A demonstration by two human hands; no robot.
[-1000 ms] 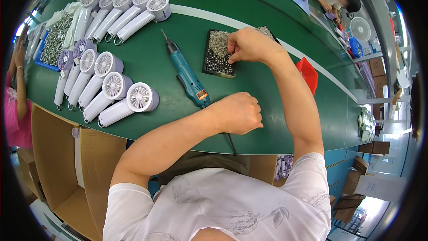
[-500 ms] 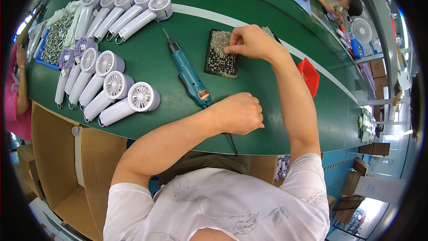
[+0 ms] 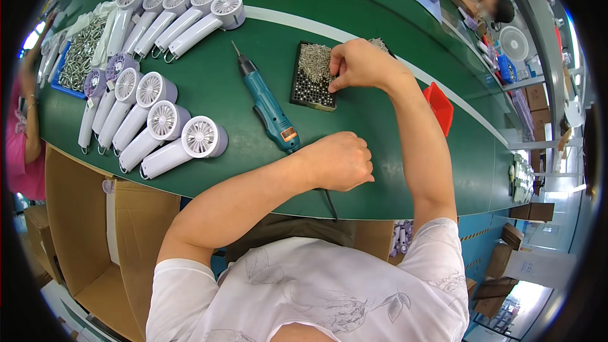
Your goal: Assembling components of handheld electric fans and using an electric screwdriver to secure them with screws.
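Observation:
My right hand (image 3: 366, 64) is over the right side of a black screw tray (image 3: 314, 106), its thumb and forefinger curled toward each other at the tray's edge. Anything between those fingertips is too small to make out. Tiny silver screws (image 3: 315, 62) are heaped on the tray's far part, and its near part shows a grid of holes with screw heads. Closer to me, my left hand (image 3: 339, 161) rests closed in a fist above the green table; its inside is hidden. Left of the tray lies a teal electric screwdriver (image 3: 268, 104), bit pointing away, its cord running under my left wrist.
Several white and lilac handheld fans (image 3: 202, 137) lie in two rows on the left. Behind them is a blue tray of metal parts (image 3: 81, 57). A red bin (image 3: 439, 109) stands right of my forearm. An open carton (image 3: 82, 228) sits below the table; co-workers are farther off.
My right hand has shifted slightly right and nearer to me, from the screw heap to the tray's right edge. My left hand and the screwdriver have stayed in place.

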